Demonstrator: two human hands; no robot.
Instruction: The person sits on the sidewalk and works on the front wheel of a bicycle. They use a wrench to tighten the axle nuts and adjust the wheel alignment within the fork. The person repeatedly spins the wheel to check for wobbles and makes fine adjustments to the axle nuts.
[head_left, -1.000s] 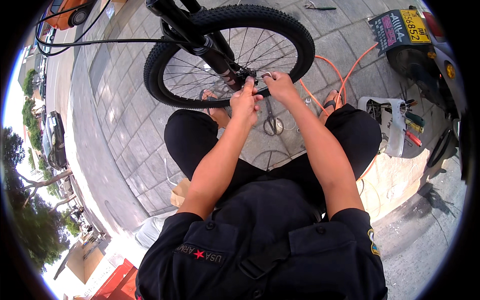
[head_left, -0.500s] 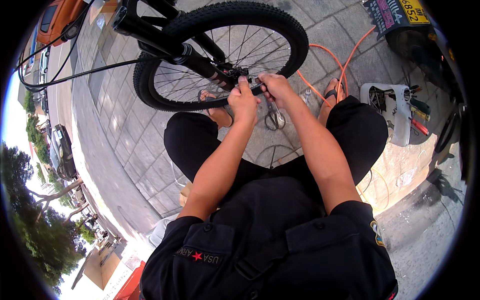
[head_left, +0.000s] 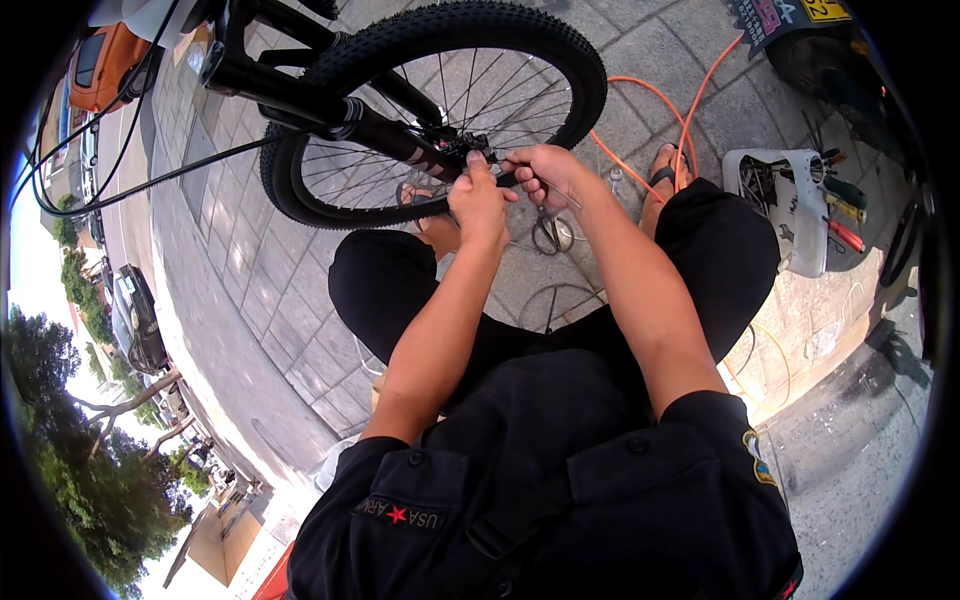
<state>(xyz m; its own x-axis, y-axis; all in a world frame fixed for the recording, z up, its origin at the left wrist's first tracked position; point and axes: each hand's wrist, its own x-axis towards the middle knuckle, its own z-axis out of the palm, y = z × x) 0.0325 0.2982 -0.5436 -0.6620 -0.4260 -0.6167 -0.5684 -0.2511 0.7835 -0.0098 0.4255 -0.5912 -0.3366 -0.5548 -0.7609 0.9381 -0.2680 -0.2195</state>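
Note:
A bicycle front wheel [head_left: 545, 35] with a black knobby tire lies tilted in its black fork [head_left: 385, 145]. By the hub, a dark brake caliper [head_left: 470, 143] sits at the fork's lower end. My left hand [head_left: 480, 208] is closed just below it, thumb pointing up against that area; what its fingers grip is hidden. Close beside it on the right, my right hand [head_left: 545, 175] is closed around a thin metal rod [head_left: 565, 194], which looks like a hex key. Its far end is hidden near the caliper.
Scissors [head_left: 546, 236] lie on the paving between my feet. An orange hose [head_left: 690, 110] runs behind my right foot. To the right stands a white tool container [head_left: 805, 250] with screwdrivers, beside a parked scooter [head_left: 820, 85]. Black cables [head_left: 190, 172] stretch across the left.
The wheel and fork appear slightly farther left. My right hand has turned, and the thin metal rod now shows sticking out past its fingers. My left hand stays by the caliper.

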